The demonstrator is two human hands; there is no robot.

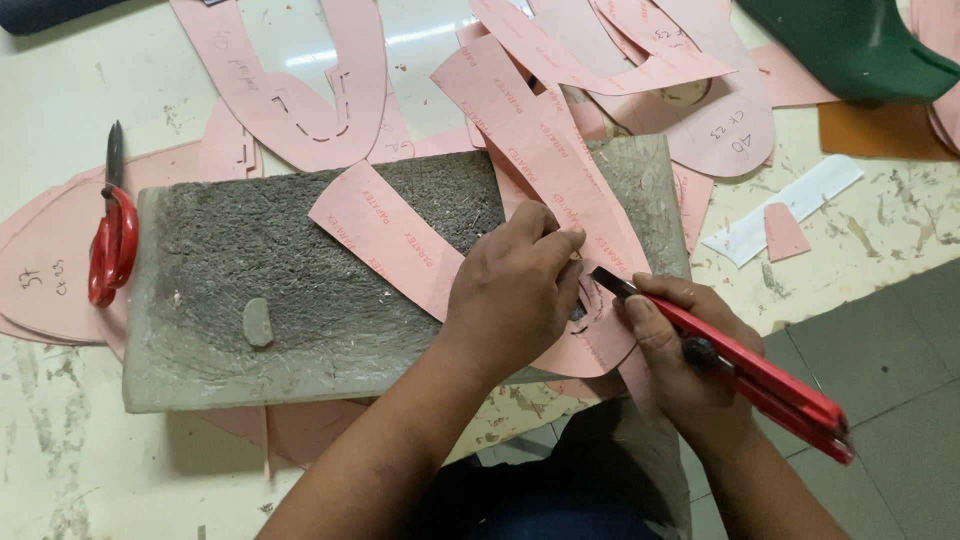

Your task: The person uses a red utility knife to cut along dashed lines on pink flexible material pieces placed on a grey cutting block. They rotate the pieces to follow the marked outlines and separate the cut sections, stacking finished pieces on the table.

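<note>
Right hand [680, 350] wrapped tight around a red utility knife [745, 370], fingers closed on the handle, forefinger riding along the top; dark blade tip meets the pink sheet [560, 190] just beside the left fingertips. The handle slopes back and down toward the body, so the blade meets the material at a low angle, probably for a drawn cut.

Left hand [515, 290] lies palm down on the same sheet, fingers bent and pressed together onto it, thumb tucked. It grasps nothing; it seems to pin the piece flat so it cannot slide under the blade. Forearm comes in from the lower left, wrist slightly raised.

The pink sheet lies across the right half of a grey, scarred cutting block [250, 290], its lower edge overhanging the front. The block takes the knife marks, sparing the pale tabletop [60, 100].

Further out: red-handled scissors [112, 240] lie closed left of the block, well away from both hands. Pink shoe-shaped patterns [300, 90] are spread along the far side, a dark green object [850, 40] at top right, a white strip [800, 205] nearby.
</note>
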